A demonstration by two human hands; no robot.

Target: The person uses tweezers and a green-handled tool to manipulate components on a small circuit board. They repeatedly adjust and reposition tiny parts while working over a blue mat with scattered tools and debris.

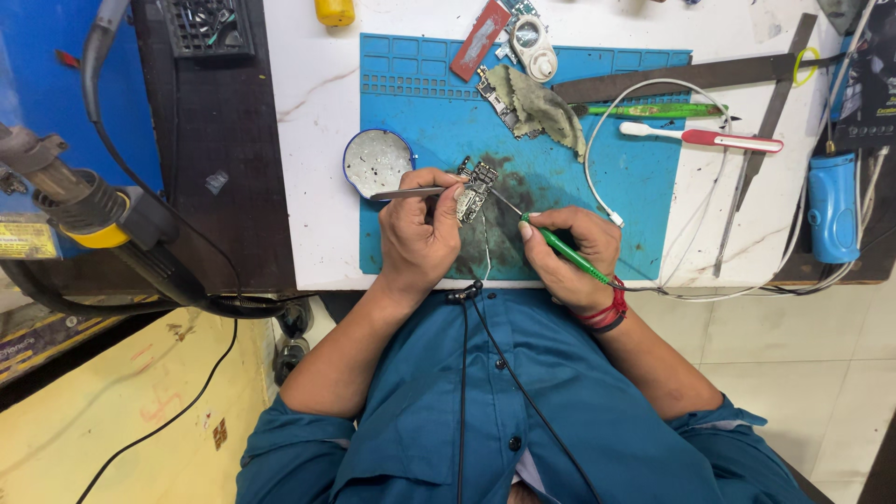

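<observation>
Head view. Round blue-rimmed dish [377,161] left of centre on blue mat [644,215], grey residue inside, contents unclear. Upper centre: crumpled cloth [539,105] over second board; red-handled toothbrush [709,138] right; white cable [653,89] looping across mat; blue device [832,207] at far right of bench [313,112]. Left hand [417,233] closed around tweezers [403,194], pinching small circuit board [476,187] at mat centre, board tilted, metal shields showing. Right hand [569,252] gripping green-handled tool [569,252], tip touching board.

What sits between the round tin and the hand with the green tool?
In the head view, the left hand with tweezers and the small circuit board lie between the round tin and the right hand.
</observation>
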